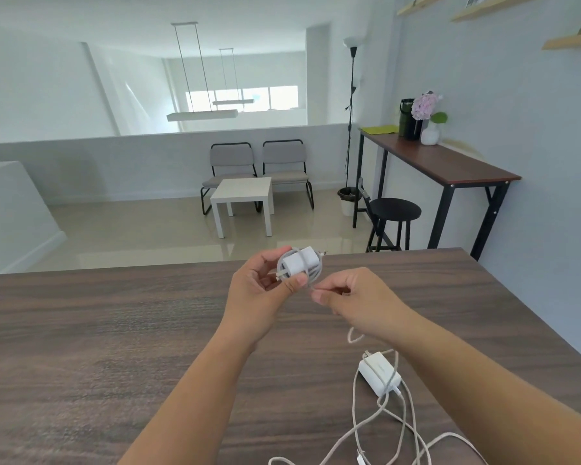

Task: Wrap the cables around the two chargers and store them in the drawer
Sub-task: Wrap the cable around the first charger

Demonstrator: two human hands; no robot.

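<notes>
Left hand (262, 283) holding charger (297, 263) up off the desk (114, 330), thumb and fingers curled round the white block, thumb pressing the loops down at the near edge, prob. so the turns already on it don't slip. Cable (317, 275) wound round the block in a few turns, prongs pointing away toward the far desk edge.

Right hand (353, 297) just beside it, fingers curled, thumb and forefinger pinching the cable's free end (thin, partly hidden by the fingers). Pinch close to the block, so little slack left on this one; looks like the last turn or the tuck of the tip, judging by how short the free run is. Held mid-air rather than on the desk, likely to let the wrist swing round the block freely.

2nd charger (379, 374) lying flat on the desk near the right forearm, prongs up-left, its cable (376, 427) loose, sprawling in loops toward the near edge and out of view; one stray cable bit just above it. Not wrapped yet.

Containers: no drawer in view, so nothing to say re its state or contents. Far side table w/ dark flask (410, 119) and white vase (430, 132) of flowers; small bin (348, 199) by the lamp base, contents can't tell.

Task approx. under halfway: one charger nearly wrapped, 2nd untouched, storing not begun.
</notes>
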